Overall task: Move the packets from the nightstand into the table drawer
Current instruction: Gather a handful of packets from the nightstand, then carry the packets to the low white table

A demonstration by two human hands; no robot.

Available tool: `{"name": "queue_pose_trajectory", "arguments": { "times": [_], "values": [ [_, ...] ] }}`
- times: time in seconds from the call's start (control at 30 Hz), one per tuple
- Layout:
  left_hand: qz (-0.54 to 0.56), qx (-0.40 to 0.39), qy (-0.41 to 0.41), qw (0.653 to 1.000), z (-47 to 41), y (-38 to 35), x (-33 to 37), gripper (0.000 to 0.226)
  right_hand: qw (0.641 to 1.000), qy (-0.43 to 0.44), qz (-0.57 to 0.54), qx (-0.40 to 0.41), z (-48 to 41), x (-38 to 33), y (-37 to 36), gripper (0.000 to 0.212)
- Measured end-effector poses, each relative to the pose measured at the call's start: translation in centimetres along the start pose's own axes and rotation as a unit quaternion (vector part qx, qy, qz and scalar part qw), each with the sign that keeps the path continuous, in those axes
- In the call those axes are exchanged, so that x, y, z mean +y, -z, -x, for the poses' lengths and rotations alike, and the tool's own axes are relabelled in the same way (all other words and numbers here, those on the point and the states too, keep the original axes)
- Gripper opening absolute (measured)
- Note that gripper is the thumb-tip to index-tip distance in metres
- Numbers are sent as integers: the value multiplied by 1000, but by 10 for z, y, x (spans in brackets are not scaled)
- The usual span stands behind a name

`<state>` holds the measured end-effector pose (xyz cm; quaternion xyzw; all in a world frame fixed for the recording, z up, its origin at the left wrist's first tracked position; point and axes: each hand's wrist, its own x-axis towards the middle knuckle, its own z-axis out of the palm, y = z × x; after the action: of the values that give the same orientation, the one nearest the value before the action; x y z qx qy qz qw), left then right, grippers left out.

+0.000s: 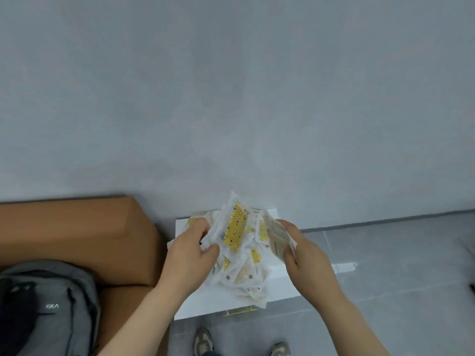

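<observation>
A pale grey-blue wall [231, 86] is filling the upper half of the view, and a grey tiled floor [398, 253] is spreading below it toward four o'clock. A white flat-topped nightstand [205, 301] is standing against the wall at about six o'clock of the view, with a brass-coloured handle [240, 310] showing at its near edge. A heap of clear plastic packets with yellow patterned inserts [246, 276] is lying on the nightstand's top, running from its centre toward its five o'clock corner. The person's left hand [190, 253] is stretching in from seven o'clock, its fingers and thumb curling round a lifted bunch of packets [235, 227] that is standing up above the heap, one yellow insert facing the camera. The right hand [305, 260] is stretching in from five o'clock, its fingers curling round a second sheaf of packets [276, 237] just beside the first, at its three o'clock. A brown smooth-sided block of furniture [77, 232] is sitting just beside the nightstand at its nine o'clock, and a grey fabric backpack [51, 304] is resting on it at eight o'clock of the view. A pair of camouflage-patterned shoes [203, 343] is showing on the floor at six o'clock, in front of the nightstand.
</observation>
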<state>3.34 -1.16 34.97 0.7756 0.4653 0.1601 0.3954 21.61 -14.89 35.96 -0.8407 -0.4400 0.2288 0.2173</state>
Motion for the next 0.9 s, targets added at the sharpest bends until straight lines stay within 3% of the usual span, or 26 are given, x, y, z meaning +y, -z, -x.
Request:
{"name": "queue_pose_trajectory", "arguments": {
  "times": [0.23,0.53,0.9],
  "values": [
    [-6,-34,-100,994,6,-35,96,22,995,-39,-13,91,54,41,87,59],
    [39,-57,-220,973,53,-147,256,30,973,-89,-10,211,143,155,213,57],
    [75,-210,-332,917,101,-304,400,20,932,-194,-5,305,255,293,313,55]
  ]
}}
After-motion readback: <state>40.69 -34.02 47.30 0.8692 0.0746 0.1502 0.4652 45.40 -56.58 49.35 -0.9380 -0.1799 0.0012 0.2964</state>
